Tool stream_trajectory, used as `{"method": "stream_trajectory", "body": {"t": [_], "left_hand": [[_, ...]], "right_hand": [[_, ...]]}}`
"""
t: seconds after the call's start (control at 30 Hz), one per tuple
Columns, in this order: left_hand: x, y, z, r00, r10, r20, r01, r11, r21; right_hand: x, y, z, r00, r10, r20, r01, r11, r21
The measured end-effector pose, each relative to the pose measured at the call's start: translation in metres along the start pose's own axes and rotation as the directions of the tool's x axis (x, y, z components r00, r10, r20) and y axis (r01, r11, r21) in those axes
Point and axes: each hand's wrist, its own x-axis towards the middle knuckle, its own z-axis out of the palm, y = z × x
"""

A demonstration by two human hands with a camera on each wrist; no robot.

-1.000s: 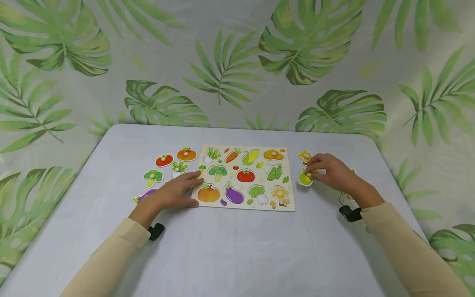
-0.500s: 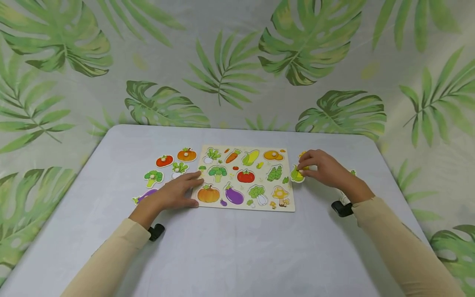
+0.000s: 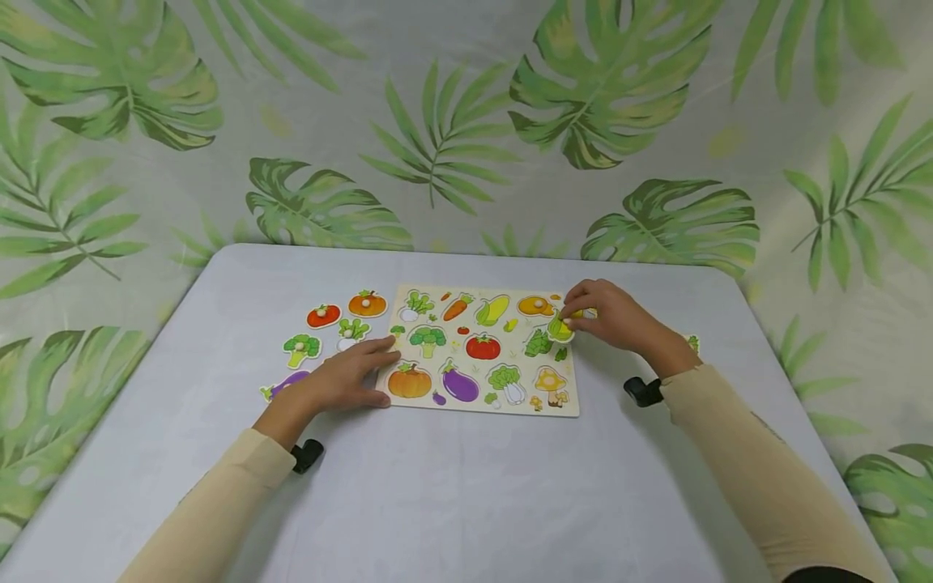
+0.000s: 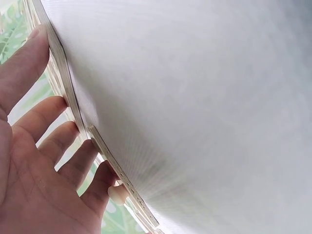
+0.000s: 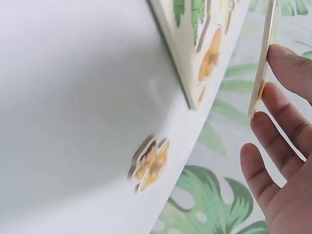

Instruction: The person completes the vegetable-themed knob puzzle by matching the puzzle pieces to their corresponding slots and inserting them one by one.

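Observation:
My right hand [image 3: 605, 316] pinches a corn puzzle piece [image 3: 560, 329] above the right side of the wooden vegetable puzzle board [image 3: 445, 405]. In the right wrist view the corn piece [image 5: 262, 63] shows edge-on at the thumb and fingertips. It overlaps the board's picture of green asparagus [image 3: 539, 343] in the head view. My left hand [image 3: 350, 376] rests at the board's left edge with its fingers extended over the rim and its thumb by the front corner. The left wrist view shows those fingers along the edges of the board and a knobbed piece [image 4: 118, 193].
Left of the board lie knobbed pieces: a tomato [image 3: 323, 316], a pumpkin [image 3: 367, 303], a white radish [image 3: 353, 329], broccoli [image 3: 301, 349] and a partly covered eggplant [image 3: 283, 384]. A mushroom piece [image 5: 150, 165] lies right of the board. Another green piece [image 3: 693, 345] shows behind the right forearm.
My right hand has carried the corn piece leftward from the table at the right to over the board's right edge. The left hand has stayed in place.

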Motion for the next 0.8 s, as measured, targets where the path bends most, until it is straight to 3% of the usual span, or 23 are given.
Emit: {"method": "stream_trajectory", "body": {"t": [0.43, 0.8], "left_hand": [[0.001, -0.003, 0.002, 1.000, 0.011, -0.010, -0.011, 1.000, 0.006], [0.001, 0.000, 0.001, 1.000, 0.004, 0.000, -0.004, 1.000, -0.011]], "right_hand": [[0.034, -0.014, 0.007, 0.997, 0.062, 0.042, -0.064, 0.997, 0.050], [0.054, -0.025, 0.019, 0.996, 0.063, 0.068, -0.070, 0.992, 0.100]]}}
